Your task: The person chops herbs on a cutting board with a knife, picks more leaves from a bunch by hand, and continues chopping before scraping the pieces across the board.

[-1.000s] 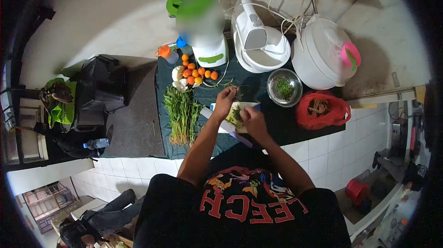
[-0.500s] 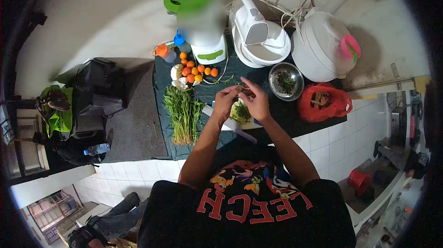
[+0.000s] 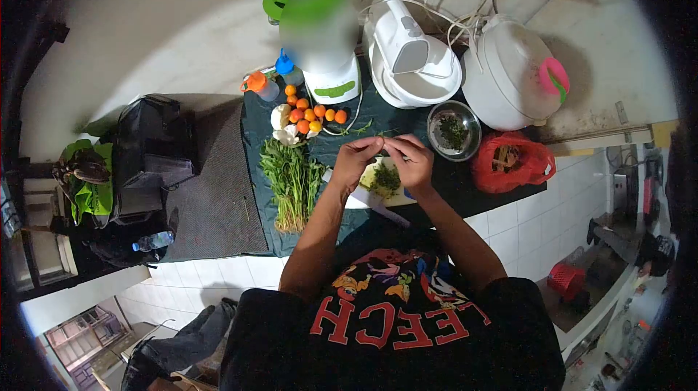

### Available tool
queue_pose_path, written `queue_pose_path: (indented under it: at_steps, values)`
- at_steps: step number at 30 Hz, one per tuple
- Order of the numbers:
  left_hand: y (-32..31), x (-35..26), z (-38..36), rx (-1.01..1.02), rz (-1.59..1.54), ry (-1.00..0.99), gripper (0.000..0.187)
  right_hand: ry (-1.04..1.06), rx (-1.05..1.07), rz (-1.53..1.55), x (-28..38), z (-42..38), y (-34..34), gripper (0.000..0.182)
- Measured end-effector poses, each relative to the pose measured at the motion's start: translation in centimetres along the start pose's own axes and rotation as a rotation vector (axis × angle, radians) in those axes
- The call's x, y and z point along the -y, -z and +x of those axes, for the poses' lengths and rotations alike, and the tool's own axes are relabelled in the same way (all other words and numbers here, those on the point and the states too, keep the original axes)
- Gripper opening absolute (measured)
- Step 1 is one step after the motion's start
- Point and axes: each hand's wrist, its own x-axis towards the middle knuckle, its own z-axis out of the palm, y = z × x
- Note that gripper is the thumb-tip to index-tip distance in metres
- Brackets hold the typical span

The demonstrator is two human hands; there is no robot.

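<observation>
Near the far edge of the cutting board (image 3: 398, 200), your left hand (image 3: 354, 163) and right hand (image 3: 413, 163) meet, thumbs and fingers pinched closed; you cannot tell what, if anything, sits between them. Your forearms angle inward and forward, palms facing each other. Chopped greens (image 3: 384, 179) lie on the board, with a leafy bunch (image 3: 289, 186) to its left and a metal bowl (image 3: 472, 121) beyond your right hand. For tidy work, pinch lightly and bring your fingertips back over the board, so loose bits land there.

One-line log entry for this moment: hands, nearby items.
left hand + right hand: fingertips together, pinched item unclear | near side: chopped greens | left: leafy bundle | right: metal bowl, red bag
</observation>
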Motion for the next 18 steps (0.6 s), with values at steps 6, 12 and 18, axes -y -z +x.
queue_pose_path:
  at_steps: [6, 12, 18]
  values:
    - [-0.2, 0.6, 0.9, -0.059, -0.163, -0.243, 0.034, -0.136, -0.072, 0.127, -0.1, 0.5, -0.3, 0.016]
    - [-0.4, 0.4, 1.2, -0.188, -0.19, -0.206, 0.032, -0.388, -0.122, 0.326, -1.1, 0.3, -0.4, 0.014]
    - [-0.1, 1.5, 1.1, -0.201, -0.058, -0.189, 0.032, -0.634, -0.167, 0.51, -1.0, -0.3, -0.6, 0.016]
